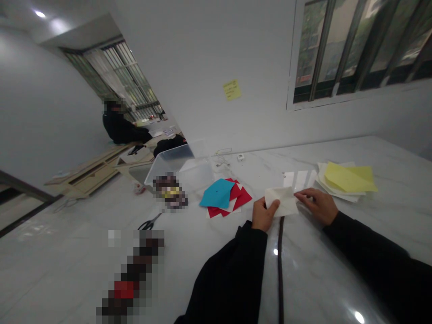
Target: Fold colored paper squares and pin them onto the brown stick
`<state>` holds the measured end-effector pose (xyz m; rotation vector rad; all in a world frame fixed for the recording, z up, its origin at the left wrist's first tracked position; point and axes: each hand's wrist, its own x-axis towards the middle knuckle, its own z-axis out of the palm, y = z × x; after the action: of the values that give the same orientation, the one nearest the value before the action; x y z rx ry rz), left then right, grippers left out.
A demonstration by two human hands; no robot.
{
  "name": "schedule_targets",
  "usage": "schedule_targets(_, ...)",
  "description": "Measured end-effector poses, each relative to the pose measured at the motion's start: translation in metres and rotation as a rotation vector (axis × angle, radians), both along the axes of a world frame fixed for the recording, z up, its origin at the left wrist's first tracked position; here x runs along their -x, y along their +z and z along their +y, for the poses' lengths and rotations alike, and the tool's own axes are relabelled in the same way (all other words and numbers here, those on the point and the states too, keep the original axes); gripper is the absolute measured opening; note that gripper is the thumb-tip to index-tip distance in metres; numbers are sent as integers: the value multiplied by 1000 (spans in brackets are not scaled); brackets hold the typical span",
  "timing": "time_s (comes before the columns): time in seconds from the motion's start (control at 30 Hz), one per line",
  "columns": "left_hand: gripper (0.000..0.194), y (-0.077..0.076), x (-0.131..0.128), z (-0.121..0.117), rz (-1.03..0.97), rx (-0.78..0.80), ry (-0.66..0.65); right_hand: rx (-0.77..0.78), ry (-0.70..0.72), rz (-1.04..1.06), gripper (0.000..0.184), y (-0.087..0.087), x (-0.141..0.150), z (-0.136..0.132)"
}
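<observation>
A folded cream-white paper point(282, 208) is held above the marble-look table point(313, 279). My left hand point(264, 215) grips its left side, thumb on top. At the paper's right edge, my right hand point(319, 207) has its thumb and fingertips pinched together against the corner. Left of my left hand lies a pile of folded papers, with a blue paper point(218, 192) on top and red papers point(241, 202) and white ones under it. Beyond my right hand rests a stack of white sheets with a yellow sheet point(351, 176) uppermost.
Black-handled scissors point(147, 224) lie at the left, near pixelated areas. A clear plastic bin point(199, 173) stands by the wall, with a thin cable point(222, 158) beside it. A dark strip point(280, 274) runs along the table. Far left, a person point(118, 126) in black sits.
</observation>
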<state>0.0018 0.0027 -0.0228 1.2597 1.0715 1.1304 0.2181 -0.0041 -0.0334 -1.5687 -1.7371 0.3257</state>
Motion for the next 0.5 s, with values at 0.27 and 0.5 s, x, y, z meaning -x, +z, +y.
schedule_targets(0.27,35,5,-2,-6,49,0,-128,80,75,196,48,22,23,-20)
schedule_targets(0.5,38,5,-1,-6,67,-14,-158,186,159,468,50,23,25,-18)
